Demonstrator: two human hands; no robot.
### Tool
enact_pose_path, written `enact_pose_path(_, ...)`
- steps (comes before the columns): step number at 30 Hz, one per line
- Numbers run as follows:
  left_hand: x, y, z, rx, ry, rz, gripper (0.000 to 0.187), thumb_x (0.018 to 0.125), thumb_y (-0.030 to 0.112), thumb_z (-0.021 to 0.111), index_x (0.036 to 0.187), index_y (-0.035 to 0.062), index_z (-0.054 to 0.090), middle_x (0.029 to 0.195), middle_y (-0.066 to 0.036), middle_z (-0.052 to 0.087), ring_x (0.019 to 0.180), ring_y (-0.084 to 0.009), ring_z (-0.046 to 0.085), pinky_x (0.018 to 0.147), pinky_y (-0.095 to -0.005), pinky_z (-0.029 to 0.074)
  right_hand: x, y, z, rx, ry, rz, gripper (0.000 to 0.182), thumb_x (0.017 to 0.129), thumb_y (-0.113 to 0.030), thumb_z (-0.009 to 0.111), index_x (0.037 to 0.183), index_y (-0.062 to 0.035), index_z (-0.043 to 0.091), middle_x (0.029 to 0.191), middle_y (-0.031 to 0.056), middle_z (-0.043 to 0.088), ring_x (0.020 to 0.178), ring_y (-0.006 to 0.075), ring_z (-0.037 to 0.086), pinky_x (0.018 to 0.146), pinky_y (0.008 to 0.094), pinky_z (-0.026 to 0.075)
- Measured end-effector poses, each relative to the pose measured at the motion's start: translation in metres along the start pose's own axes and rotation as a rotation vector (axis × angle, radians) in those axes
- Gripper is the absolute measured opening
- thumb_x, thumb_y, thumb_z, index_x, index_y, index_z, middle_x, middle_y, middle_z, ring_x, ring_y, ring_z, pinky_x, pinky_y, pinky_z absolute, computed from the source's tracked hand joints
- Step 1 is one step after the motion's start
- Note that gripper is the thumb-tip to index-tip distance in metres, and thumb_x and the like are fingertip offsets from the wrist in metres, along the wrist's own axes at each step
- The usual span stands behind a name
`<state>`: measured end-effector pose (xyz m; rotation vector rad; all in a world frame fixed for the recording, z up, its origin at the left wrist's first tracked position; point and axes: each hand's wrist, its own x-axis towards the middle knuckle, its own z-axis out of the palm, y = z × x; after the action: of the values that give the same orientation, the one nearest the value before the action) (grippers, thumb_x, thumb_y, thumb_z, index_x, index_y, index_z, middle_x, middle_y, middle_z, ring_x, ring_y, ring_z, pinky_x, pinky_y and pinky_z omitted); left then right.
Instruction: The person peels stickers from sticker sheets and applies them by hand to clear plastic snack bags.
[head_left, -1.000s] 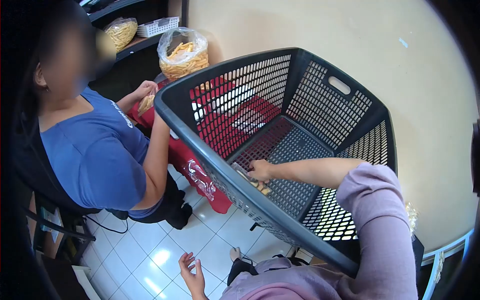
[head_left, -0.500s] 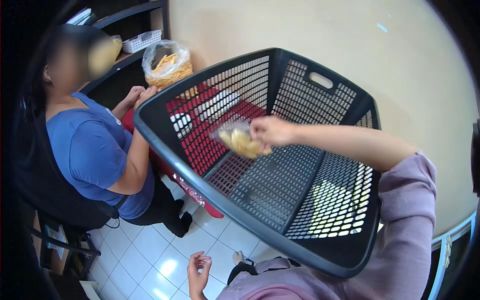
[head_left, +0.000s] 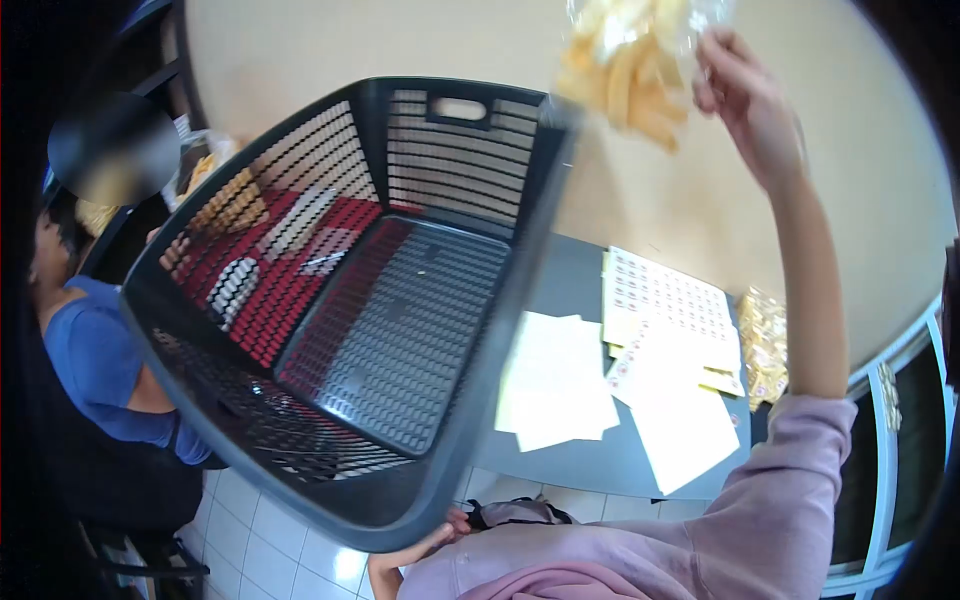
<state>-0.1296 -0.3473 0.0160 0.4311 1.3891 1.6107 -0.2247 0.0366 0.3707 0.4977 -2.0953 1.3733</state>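
Note:
A clear plastic bag of yellow-orange snack pieces (head_left: 630, 85) hangs from my right hand (head_left: 745, 100), raised at the upper right in front of the wall. My right fingers pinch the bag's side. The large black slatted basket (head_left: 400, 330) stands tilted at the left centre, with nothing but a tiny speck visible on its bottom. My left hand (head_left: 440, 537) is at the basket's near lower edge, partly hidden by the rim, so its grip cannot be made out fully.
A grey table (head_left: 570, 275) carries white and yellow sheets (head_left: 560, 385), a sheet of printed stickers (head_left: 665, 300) and packed snack bags (head_left: 763, 345). A person in blue (head_left: 110, 360) is at the left, near an open bag of snack sticks (head_left: 205, 170). A red surface shows through the basket.
My right hand has lifted the snack bag out of the basket, up and right. The basket has shifted left in view, uncovering the table with sheets. My left hand has come to the basket's edge.

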Motion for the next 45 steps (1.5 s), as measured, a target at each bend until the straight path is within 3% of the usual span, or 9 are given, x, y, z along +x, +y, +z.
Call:
enact_pose_path(7, 0.119, 0.056, 0.065, 0.126, 0.001, 0.475, 0.039, 0.079, 0.020, 0.055, 0.111, 0.0025, 0.041, 0.106, -0.008, 0.050, 0.088, -0.0121, 0.047, 0.076, -0.0263, 0.038, -0.197, 0.074, -0.020, -0.182, 0.073, 0.340, 0.004, 0.081, -0.008, 0.050, 0.081, -0.0042, 0.048, 0.072, -0.0006, 0.042, 0.064, 0.0076, 0.039, 0.058, 0.0210, 0.034)
enact_pose_path(13, 0.216, 0.112, 0.136, 0.170, 0.043, 0.715, 0.047, 0.078, 0.018, 0.056, 0.117, 0.0023, 0.034, 0.118, -0.011, 0.043, 0.102, -0.0181, 0.044, 0.085, -0.0309, 0.036, -0.274, 0.098, -0.025, -0.111, 0.118, 0.395, 0.005, 0.080, -0.007, 0.050, 0.079, -0.0020, 0.049, 0.079, 0.0028, 0.044, 0.071, 0.0106, 0.043, 0.064, 0.0227, 0.036)
enact_pose_path(16, 0.247, 0.114, 0.159, 0.004, -0.064, 0.779, 0.038, 0.081, 0.013, 0.051, 0.114, 0.0010, 0.038, 0.118, -0.011, 0.045, 0.105, -0.0183, 0.045, 0.089, -0.0317, 0.036, -0.283, 0.106, -0.031, -0.100, 0.153, 0.357, 0.005, 0.080, -0.007, 0.050, 0.080, -0.0016, 0.049, 0.082, 0.0032, 0.045, 0.076, 0.0112, 0.046, 0.067, 0.0235, 0.038)
enact_pose_path(18, 0.255, 0.116, 0.171, 0.119, -0.041, 0.759, 0.038, 0.084, 0.024, 0.049, 0.112, -0.0006, 0.043, 0.110, -0.012, 0.052, 0.101, -0.0173, 0.049, 0.088, -0.0302, 0.038, -0.289, 0.111, -0.031, 0.061, 0.172, 0.388, 0.006, 0.080, -0.007, 0.050, 0.083, -0.0018, 0.049, 0.084, 0.0031, 0.044, 0.080, 0.0122, 0.048, 0.071, 0.0253, 0.039)
enact_pose_path(23, 0.264, 0.125, 0.189, -0.014, -0.072, 0.702, 0.022, 0.086, 0.009, 0.046, 0.105, -0.0007, 0.049, 0.104, -0.009, 0.056, 0.095, -0.0127, 0.051, 0.082, -0.0258, 0.042, -0.290, 0.120, -0.033, 0.173, 0.277, 0.333, 0.024, 0.077, -0.012, 0.055, 0.099, -0.0027, 0.048, 0.097, 0.0065, 0.054, 0.090, 0.0145, 0.051, 0.079, 0.0297, 0.039)
enact_pose_path(26, 0.266, 0.130, 0.193, 0.184, 0.042, 0.680, 0.024, 0.086, 0.017, 0.047, 0.102, -0.0006, 0.054, 0.104, -0.010, 0.057, 0.093, -0.0147, 0.053, 0.083, -0.0281, 0.041, -0.279, 0.110, -0.031, 0.164, 0.350, 0.275, 0.022, 0.076, -0.007, 0.055, 0.097, -0.0025, 0.050, 0.095, 0.0063, 0.054, 0.089, 0.0142, 0.051, 0.081, 0.0295, 0.039)
enact_pose_path(35, 0.271, 0.147, 0.195, 0.270, 0.142, 0.783, 0.013, 0.082, 0.008, 0.053, 0.087, -0.0008, 0.061, 0.091, -0.008, 0.061, 0.084, -0.0106, 0.055, 0.074, -0.0235, 0.043, -0.266, 0.136, -0.026, 0.335, 0.512, 0.295, 0.011, 0.074, -0.001, 0.059, 0.084, -0.0018, 0.055, 0.086, 0.0056, 0.055, 0.077, 0.0105, 0.051, 0.079, 0.0262, 0.041)
enact_pose_path(40, 0.278, 0.146, 0.188, 0.234, 0.229, 0.809, 0.010, 0.080, 0.006, 0.057, 0.083, -0.0024, 0.062, 0.081, -0.007, 0.063, 0.071, -0.0098, 0.058, 0.065, -0.0213, 0.046, -0.260, 0.131, -0.026, 0.207, 0.464, 0.278, 0.023, 0.073, -0.002, 0.061, 0.095, -0.0011, 0.054, 0.086, 0.0080, 0.058, 0.083, 0.0119, 0.054, 0.080, 0.0276, 0.041)
enact_pose_path(45, 0.274, 0.154, 0.201, 0.210, 0.295, 0.844, 0.029, 0.077, 0.002, 0.060, 0.104, -0.0027, 0.052, 0.078, -0.009, 0.062, 0.074, -0.0097, 0.058, 0.066, -0.0204, 0.045, -0.252, 0.122, -0.029, 0.156, 0.419, 0.308, 0.039, 0.071, -0.003, 0.065, 0.106, 0.0008, 0.048, 0.086, 0.0092, 0.061, 0.086, 0.0129, 0.057, 0.078, 0.0274, 0.043)
